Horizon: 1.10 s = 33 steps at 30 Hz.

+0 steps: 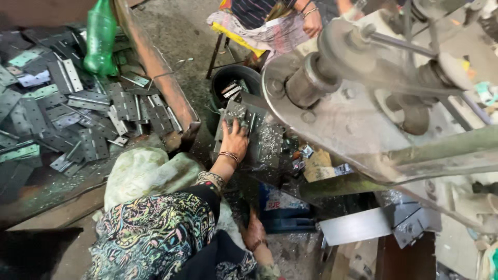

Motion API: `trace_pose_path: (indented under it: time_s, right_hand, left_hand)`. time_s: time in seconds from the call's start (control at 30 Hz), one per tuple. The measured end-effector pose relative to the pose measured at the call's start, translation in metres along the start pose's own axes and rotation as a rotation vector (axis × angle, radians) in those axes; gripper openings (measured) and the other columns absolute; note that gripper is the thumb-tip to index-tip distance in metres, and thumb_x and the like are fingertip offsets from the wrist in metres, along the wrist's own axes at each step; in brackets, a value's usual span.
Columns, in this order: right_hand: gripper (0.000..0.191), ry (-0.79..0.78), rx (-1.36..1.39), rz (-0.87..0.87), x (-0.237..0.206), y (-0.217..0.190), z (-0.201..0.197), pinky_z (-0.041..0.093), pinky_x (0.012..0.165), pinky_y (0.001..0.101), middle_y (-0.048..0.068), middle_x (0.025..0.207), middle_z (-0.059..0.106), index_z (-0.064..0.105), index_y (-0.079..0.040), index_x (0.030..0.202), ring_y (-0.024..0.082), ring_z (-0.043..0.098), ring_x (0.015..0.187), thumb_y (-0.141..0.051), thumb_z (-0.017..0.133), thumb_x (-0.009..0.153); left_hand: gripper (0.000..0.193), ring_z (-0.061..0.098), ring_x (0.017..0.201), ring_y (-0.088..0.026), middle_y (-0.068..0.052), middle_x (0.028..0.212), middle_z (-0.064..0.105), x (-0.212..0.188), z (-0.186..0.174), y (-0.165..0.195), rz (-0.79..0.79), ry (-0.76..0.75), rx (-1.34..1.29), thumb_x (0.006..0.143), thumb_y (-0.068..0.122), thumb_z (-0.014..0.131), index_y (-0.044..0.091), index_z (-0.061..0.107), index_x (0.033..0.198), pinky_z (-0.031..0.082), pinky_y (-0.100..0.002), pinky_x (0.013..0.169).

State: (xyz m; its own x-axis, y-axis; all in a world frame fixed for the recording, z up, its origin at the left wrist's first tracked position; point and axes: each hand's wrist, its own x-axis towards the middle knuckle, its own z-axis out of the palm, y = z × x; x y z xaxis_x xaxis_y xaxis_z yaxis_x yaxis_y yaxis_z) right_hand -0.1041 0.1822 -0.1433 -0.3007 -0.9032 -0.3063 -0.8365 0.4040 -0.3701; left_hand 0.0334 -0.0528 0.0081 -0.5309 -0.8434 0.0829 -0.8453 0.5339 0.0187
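Hinge plates (239,115) sit under my left hand (234,139), fingers closed on the stack's top, a black bucket (236,78) just beyond. My right hand (254,232) hangs below, grip unclear. Many loose plates (83,114) remain piled far left, apparently unhandled.

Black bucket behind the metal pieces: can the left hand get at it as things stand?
Probably yes. The left hand rests on the metal pieces just in front of the black bucket, whose open top is uncovered. Nothing stands between them; the press wheel lies off to the side.
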Motion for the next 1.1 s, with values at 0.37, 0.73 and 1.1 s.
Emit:
trace_pose_path:
  time_s: [0.37,0.73,1.1]
  right_hand:
    - [0.102,0.244,-0.196,-0.283,0.004,-0.013,-0.003,0.056,0.085,0.0574,0.036,0.130,0.062,0.024,-0.010,0.156,0.055,0.063,0.111,-0.028,0.085,0.077]
    - [0.084,-0.016,-0.050,-0.063,0.009,0.009,-0.018,0.059,0.086,0.0456,0.025,0.108,0.073,0.035,-0.016,0.155,0.041,0.073,0.100,-0.029,0.073,0.081]
    - [0.079,-0.050,-0.204,-0.118,0.043,0.037,-0.045,0.057,0.091,0.0429,0.023,0.109,0.073,0.039,-0.016,0.152,0.039,0.072,0.104,-0.038,0.072,0.083]
  left_hand:
    - [0.039,0.026,0.150,-0.043,-0.006,0.154,0.049,0.017,-0.016,-0.009,-0.035,0.079,-0.001,0.099,0.027,0.047,0.018,0.072,0.128,0.015,-0.082,0.109]
    - [0.027,0.045,0.137,-0.035,-0.007,0.134,0.063,-0.049,0.009,-0.072,0.002,0.400,-0.212,0.082,0.022,0.061,0.017,0.078,0.103,0.036,-0.063,0.104]
    - [0.058,0.058,0.115,-0.036,-0.011,0.128,0.058,-0.171,0.119,-0.269,-1.235,0.146,-0.407,0.083,0.033,0.078,0.017,0.059,0.136,0.050,-0.057,0.087]
